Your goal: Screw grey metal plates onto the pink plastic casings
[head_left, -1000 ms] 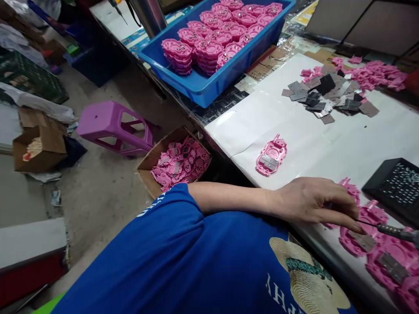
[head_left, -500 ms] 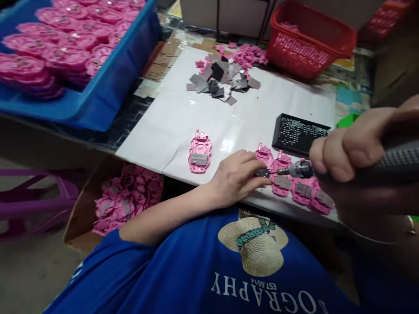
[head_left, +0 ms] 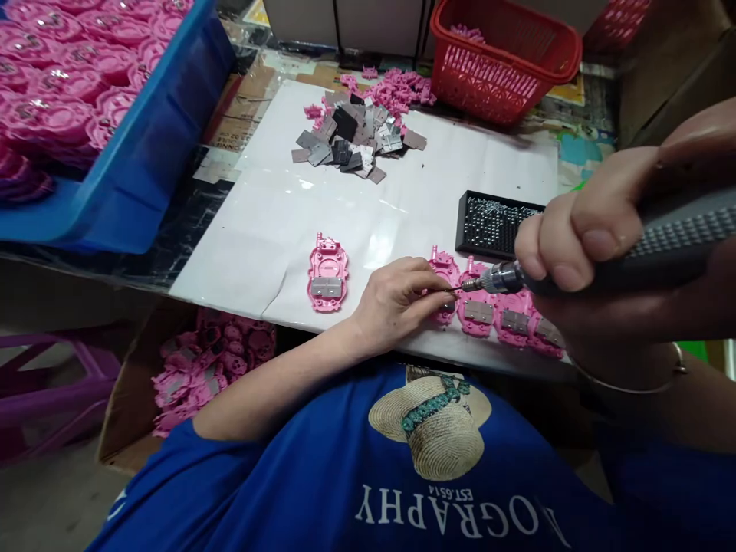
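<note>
My right hand (head_left: 580,230) is wrapped round the grey grip of an electric screwdriver (head_left: 506,277), which points left. Its thin bit ends between the thumb and forefinger of my left hand (head_left: 394,303). Those fingers are pinched together; whatever sits at the bit's tip is hidden. Under the fingertips lies a pink plastic shell (head_left: 444,267) with a dark plate, partly covered. Beside it, in a row, are more pink shells with grey metal plates (head_left: 477,312). A single pink shell (head_left: 327,264) with a grey plate lies apart, left of my left hand.
Behind the shells is a black tray of screws (head_left: 494,222). Farther back are loose metal plates (head_left: 356,134), small pink parts (head_left: 399,88) and a red basket (head_left: 506,77). A blue crate (head_left: 189,100) of pink pieces stands left; a carton (head_left: 129,383) of pink shells is below the table edge.
The screwdriver bit has moved off the dark plate to between my left fingertips, which have lifted from the plate onto the bit's end. The whole view has shifted slightly.
</note>
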